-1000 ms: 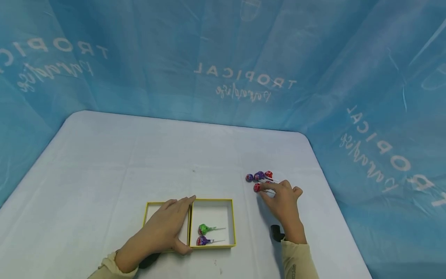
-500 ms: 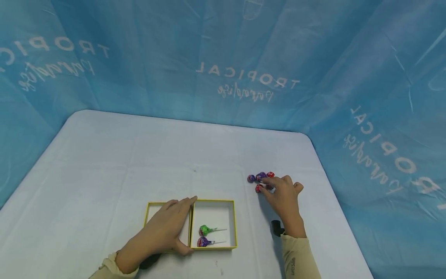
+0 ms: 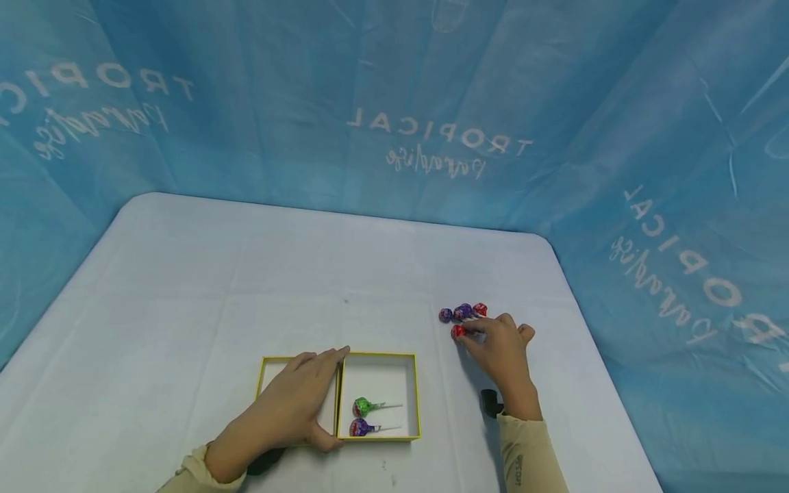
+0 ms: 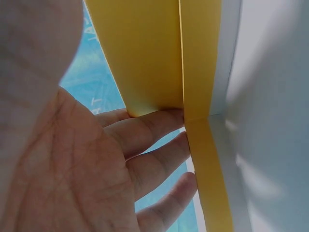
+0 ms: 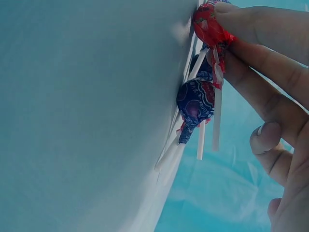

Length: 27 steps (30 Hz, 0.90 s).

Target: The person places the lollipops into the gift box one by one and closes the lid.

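Note:
My left hand [image 3: 296,404] spans an open yellow-edged box [image 3: 416,397] with a white inside, its fingers at the far edge and thumb at the near one. In the left wrist view its fingers [image 4: 154,125] touch the yellow outer wall [image 4: 200,67]. A green-wrapped lollipop [image 3: 361,406] and a purple one [image 3: 359,427] lie in the right-hand compartment. My right hand [image 3: 502,352] pinches a red-wrapped lollipop [image 5: 210,24] by its head, between thumb and fingers. Beside it, a dark blue-purple lollipop [image 5: 195,99] lies on the table.
Several more lollipops, purple [image 3: 462,312] and red [image 3: 480,310], are bunched just beyond the right hand. A second yellow-edged compartment [image 3: 268,373] lies partly hidden under the left hand. White cloth covers the table [image 3: 246,274]; blue printed curtains [image 3: 308,137] enclose it.
The right hand's fingers have shifted slightly around the red lollipop, spreading a little and then closing on it again. The left hand and the box keep their places.

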{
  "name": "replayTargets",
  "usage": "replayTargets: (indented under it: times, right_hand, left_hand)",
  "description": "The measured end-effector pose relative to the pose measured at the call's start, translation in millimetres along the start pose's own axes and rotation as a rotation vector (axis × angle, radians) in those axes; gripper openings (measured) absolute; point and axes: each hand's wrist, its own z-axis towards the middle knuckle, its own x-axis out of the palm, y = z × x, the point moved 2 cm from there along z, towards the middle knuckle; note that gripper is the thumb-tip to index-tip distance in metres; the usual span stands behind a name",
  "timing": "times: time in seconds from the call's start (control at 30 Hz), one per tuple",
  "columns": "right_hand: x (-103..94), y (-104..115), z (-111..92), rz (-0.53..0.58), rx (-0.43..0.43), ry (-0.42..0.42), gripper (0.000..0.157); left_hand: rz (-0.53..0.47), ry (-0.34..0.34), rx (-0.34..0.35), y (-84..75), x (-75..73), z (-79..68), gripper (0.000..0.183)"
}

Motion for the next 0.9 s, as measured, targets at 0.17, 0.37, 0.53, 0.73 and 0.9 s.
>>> replayTargets:
  times: [0.17, 0.37, 0.53, 0.73, 0.9]
  right_hand:
    - [0.8, -0.8, -1.0, -0.009, 0.005, 0.008, 0.028]
    - [2.7, -0.7, -0.4, -0.002, 0.003, 0.009, 0.03]
    - [4.7, -1.8, -0.1, -0.003, 0.002, 0.013, 0.028]
    - [5.6, -3.0, -0.5, -0.01, 0.012, 0.006, 0.027]
    - [3.3, -1.3, -0.3, 0.0, -0.01, -0.025, 0.028]
  left_hand:
    - [0.001, -0.003, 0.004, -0.2, 1.5, -0.5, 0.131]
    - [0.018, -0.008, 0.005, 0.8, 1.8, -0.8, 0.131]
    - [0.012, -0.012, 0.009, 0.4, 0.9, -1.5, 0.13]
    - [0.023, -0.029, 0.011, -0.9, 0.7, -2.3, 0.13]
    - [0.022, -0.028, 0.007, -0.8, 0.5, -1.7, 0.131]
